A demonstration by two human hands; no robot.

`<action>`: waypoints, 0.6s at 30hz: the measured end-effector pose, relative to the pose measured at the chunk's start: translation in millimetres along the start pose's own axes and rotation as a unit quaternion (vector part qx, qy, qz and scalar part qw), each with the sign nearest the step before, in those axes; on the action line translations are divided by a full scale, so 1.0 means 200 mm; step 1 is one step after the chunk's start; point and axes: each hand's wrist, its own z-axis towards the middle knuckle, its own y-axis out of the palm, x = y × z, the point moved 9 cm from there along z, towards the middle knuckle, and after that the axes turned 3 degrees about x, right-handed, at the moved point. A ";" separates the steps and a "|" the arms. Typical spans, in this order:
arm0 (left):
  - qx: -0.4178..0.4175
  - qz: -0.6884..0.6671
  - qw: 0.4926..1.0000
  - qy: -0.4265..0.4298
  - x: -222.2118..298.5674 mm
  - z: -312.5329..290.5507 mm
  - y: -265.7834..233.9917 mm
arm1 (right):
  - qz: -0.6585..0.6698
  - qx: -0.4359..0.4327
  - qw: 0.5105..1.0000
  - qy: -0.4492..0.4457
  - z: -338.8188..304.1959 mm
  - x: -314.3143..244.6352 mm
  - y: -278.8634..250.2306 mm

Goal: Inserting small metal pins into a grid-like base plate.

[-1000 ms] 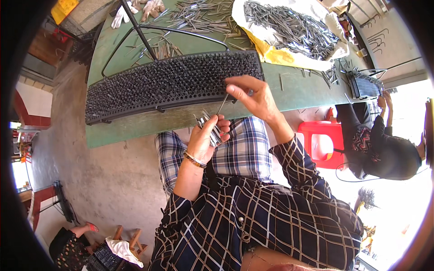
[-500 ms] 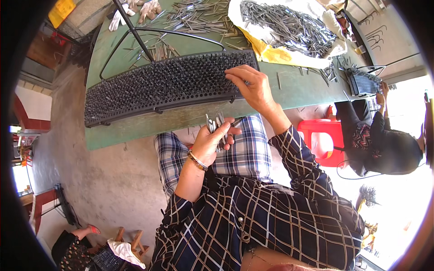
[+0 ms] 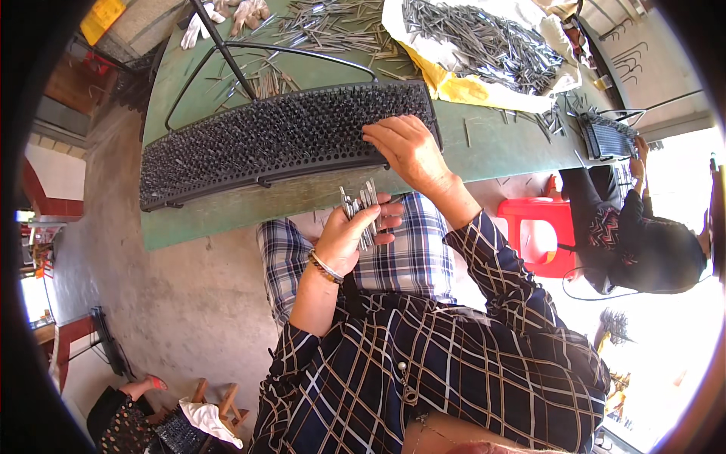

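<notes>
A bunch of thin metal rods [image 3: 363,208] is fanned out in my left hand [image 3: 342,236], the thumb across them and the fingers behind. That hand is below the near edge of the table, over my lap. A long black rack [image 3: 249,144] full of holes lies along the table edge, many dark rods standing upright in it. My right hand [image 3: 414,153] is at the rack's right part, fingers drawn together with the tips at the holes. Whatever those fingertips pinch is hidden.
The green table [image 3: 484,147] bears loose rods [image 3: 325,34] and a white and yellow sack [image 3: 454,89] heaped with more. Work gloves [image 3: 198,29] lie at the far left. At right a person [image 3: 643,234] works at another rack [image 3: 609,140] near a red stool [image 3: 522,234].
My right hand has shifted slightly left and down along the rack. In my left hand the rods have spread wider and the hand has moved a little left.
</notes>
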 end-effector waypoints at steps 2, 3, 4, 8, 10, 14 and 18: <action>-0.006 -0.010 1.000 0.008 0.01 -0.01 0.01 | -0.001 0.004 1.000 0.008 -0.01 0.01 0.02; -0.005 -0.010 1.000 0.008 0.01 -0.01 0.00 | -0.001 0.004 1.000 0.008 -0.02 0.01 0.02; -0.009 -0.017 1.000 0.006 0.01 -0.01 0.00 | -0.008 0.000 1.000 0.018 -0.02 0.00 0.02; -0.012 -0.021 1.000 0.006 0.02 -0.02 0.02 | 0.041 0.025 0.997 0.067 -0.02 0.03 -0.02; -0.015 -0.025 1.000 0.009 0.03 -0.02 0.03 | 0.102 0.010 0.984 0.143 -0.05 0.06 -0.04; -0.012 -0.019 1.000 0.020 0.04 -0.01 0.03 | 0.150 -0.022 0.964 0.218 -0.07 0.11 -0.04; -0.020 -0.022 0.999 0.016 0.03 0.00 0.04 | 0.112 -0.006 0.985 0.134 -0.03 0.07 -0.09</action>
